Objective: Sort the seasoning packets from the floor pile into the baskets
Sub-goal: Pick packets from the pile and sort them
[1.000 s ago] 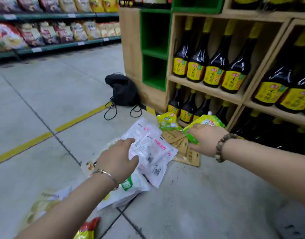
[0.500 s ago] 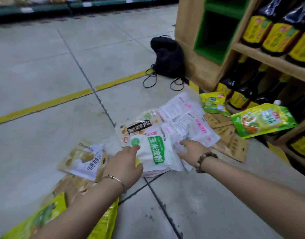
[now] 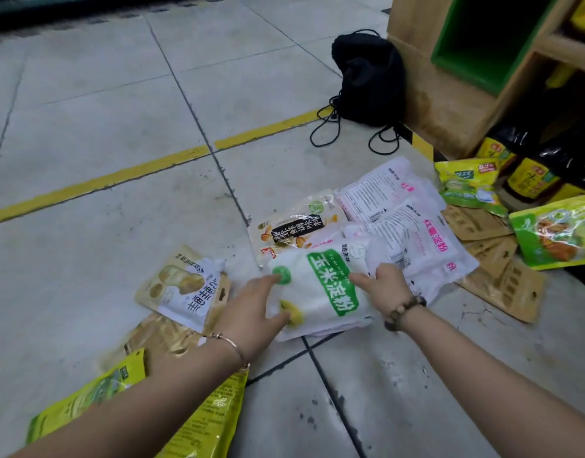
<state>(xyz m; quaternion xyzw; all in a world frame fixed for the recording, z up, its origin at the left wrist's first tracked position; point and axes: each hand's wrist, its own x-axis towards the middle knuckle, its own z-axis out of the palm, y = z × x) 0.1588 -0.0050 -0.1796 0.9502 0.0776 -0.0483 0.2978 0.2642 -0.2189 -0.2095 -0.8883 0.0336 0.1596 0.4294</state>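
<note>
A pile of seasoning packets lies on the grey floor. On top is a white packet with a green label (image 3: 327, 282). My left hand (image 3: 251, 305) grips its left edge, thumb underneath. My right hand (image 3: 382, 280) grips its right edge. Under and behind it lie white packets with pink print (image 3: 416, 236) and a packet with a black label (image 3: 294, 226). A cream packet (image 3: 182, 285) lies to the left, above a gold packet (image 3: 158, 338). Yellow-green packets (image 3: 205, 421) lie under my left forearm. No basket is in view.
Brown flat packets (image 3: 502, 272) and green packets (image 3: 555, 233) lie at the right by a wooden shelf (image 3: 449, 104) with dark bottles (image 3: 529, 173). A black bag (image 3: 370, 81) with cords sits beside the shelf. A yellow line (image 3: 119, 176) crosses the floor.
My right hand let go of the green packet, which now lies at the right, and came to the white green-label packet. Both hands now grip that packet. The view tilted down.
</note>
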